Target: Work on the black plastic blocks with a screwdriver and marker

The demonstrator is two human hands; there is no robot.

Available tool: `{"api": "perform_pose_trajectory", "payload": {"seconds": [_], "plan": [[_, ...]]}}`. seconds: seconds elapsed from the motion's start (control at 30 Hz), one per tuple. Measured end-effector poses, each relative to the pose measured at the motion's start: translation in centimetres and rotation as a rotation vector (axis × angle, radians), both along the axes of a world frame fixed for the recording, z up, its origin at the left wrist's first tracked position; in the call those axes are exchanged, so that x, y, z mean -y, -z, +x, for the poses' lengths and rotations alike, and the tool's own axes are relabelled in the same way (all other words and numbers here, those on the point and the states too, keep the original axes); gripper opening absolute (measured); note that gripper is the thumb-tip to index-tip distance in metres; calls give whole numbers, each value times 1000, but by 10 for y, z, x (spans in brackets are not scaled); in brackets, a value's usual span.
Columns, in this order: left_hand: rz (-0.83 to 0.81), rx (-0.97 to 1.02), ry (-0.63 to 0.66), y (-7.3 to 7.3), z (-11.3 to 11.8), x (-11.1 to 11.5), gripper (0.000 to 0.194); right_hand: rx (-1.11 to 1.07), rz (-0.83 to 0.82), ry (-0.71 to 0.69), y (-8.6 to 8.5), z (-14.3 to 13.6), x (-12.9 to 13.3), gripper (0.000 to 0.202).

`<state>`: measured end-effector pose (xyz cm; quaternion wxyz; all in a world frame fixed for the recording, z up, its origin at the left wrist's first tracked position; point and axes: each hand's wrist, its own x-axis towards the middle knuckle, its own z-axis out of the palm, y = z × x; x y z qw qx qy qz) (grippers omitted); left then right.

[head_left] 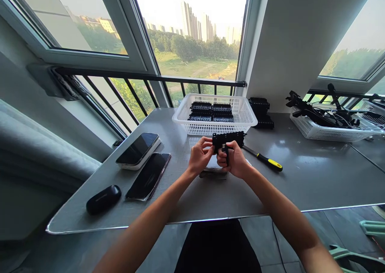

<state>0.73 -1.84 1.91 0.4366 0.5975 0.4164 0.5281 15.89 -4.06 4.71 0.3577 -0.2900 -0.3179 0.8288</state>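
1. The grey tabletop (pixel 300 180) is extended below the windows, and all the other things are carried by it or held above it.
2. At the far edge, toward the right, a white basket (pixel 326 132) is filled with black parts and thin cables.
3. Near the far edge, left of that basket and well apart from it, a perforated basket (pixel 207 127) is placed; rows of black ridged blocks (pixel 211 112) are contained in it.
4. Just beside its right end, more ridged blocks (pixel 261 114) are piled.
5. Toward the left edge, a dark-screened device (pixel 137 148) is laid on a white box (pixel 140 160). Nearer to the front edge, a flat phone (pixel 148 176) is laid at a slant, just beside the box.
6. Between the perforated basket and the front edge, a black ridged piece (pixel 229 138) is held above the tabletop. Its left end is pinched narrowly by the fingers of the left hand (pixel 200 156).
7. Under the hands, a flat item (pixel 213 174) is partly hidden; what it is cannot be told.
8. To the right of the hands, a tool with yellow-black handle (pixel 270 162) is laid, its shaft pointed toward them.
9. Near the front left corner, a black rounded case (pixel 104 199) is placed.
10. A small dark object (pixel 225 153) with metal top is enclosed by the curled fingers of the right hand (pixel 237 160), against the ridged piece.
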Motion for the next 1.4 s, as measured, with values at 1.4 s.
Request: {"api": "perform_pose_trajectory", "payload": {"seconds": [1.4], "plan": [[-80, 70, -51, -7, -8, -6, 30, -171, -45, 213, -7, 40, -15, 28]]}}
